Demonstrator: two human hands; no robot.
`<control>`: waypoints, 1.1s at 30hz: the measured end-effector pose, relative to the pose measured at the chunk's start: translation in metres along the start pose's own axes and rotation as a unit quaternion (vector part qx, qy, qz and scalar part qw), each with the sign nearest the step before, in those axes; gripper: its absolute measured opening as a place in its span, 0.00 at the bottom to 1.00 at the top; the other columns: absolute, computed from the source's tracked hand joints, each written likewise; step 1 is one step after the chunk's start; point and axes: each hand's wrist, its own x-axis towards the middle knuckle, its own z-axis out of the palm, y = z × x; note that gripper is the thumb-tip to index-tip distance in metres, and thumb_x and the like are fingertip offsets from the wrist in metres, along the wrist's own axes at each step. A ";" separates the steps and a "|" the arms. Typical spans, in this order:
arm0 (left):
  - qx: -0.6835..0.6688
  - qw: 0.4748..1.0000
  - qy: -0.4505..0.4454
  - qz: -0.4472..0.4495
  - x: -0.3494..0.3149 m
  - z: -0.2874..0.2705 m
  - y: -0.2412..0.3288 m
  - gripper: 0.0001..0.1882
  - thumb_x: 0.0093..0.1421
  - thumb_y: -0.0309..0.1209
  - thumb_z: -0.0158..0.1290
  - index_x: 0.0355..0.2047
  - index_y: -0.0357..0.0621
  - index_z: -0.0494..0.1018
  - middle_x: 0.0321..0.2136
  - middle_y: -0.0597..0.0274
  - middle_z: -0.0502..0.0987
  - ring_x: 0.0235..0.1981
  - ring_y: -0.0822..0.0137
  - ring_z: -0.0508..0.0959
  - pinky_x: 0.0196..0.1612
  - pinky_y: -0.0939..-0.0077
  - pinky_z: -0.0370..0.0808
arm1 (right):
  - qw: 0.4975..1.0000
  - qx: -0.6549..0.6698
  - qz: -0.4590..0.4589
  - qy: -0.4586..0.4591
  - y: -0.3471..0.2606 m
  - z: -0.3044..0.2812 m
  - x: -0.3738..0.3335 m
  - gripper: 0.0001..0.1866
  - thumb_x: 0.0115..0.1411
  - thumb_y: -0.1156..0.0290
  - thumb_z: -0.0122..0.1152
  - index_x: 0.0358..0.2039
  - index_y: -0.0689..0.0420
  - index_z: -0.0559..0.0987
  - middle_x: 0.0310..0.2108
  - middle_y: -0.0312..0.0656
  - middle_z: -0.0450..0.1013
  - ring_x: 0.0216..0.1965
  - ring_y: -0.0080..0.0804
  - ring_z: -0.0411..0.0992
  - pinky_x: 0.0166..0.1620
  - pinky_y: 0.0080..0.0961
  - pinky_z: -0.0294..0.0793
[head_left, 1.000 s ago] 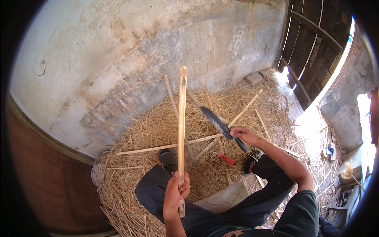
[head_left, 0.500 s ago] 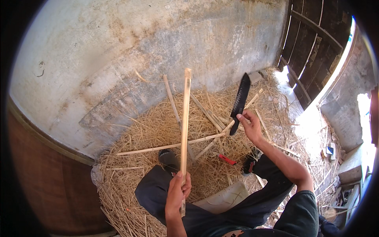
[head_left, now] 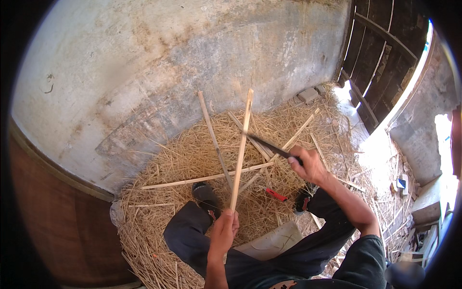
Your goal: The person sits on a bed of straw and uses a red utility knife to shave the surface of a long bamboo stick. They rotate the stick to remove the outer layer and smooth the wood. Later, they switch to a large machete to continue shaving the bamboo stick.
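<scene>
My left hand [head_left: 224, 231] is closed round the lower end of a pale split-wood strip [head_left: 241, 154], which stands up and leans slightly right. In my right hand [head_left: 308, 164] is the handle of a black knife [head_left: 269, 146]. Its blade points up and left, and its tip end meets the strip's edge above the middle. Seen nearly edge-on, the blade looks thin. Whether it cuts into the wood I cannot tell. Beyond the strip, other wooden strips [head_left: 207, 171] lie crossed over the shavings.
Straw-like shavings [head_left: 168, 164] cover the floor up to the stained wall [head_left: 192, 58]. A red-handled tool [head_left: 276, 194] lies between my shoes. Close to my lap sits a pale block-like piece [head_left: 269, 243]. Brick pieces [head_left: 308, 95] rest by the wall, near a plank door [head_left: 380, 53].
The knife has swung from upright, broad side showing, down and left onto the strip. The strip's top has tilted right, and my left hand has shifted slightly right.
</scene>
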 end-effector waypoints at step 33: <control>0.208 0.977 0.003 0.036 -0.008 0.011 -0.050 0.25 0.80 0.47 0.40 0.39 0.37 0.72 0.21 0.59 0.72 0.22 0.64 0.74 0.30 0.62 0.70 | 0.947 -0.078 0.197 -0.240 -0.033 -0.010 0.024 0.23 0.69 0.61 0.63 0.56 0.58 0.65 0.23 0.52 0.78 0.26 0.58 0.80 0.31 0.52 0.78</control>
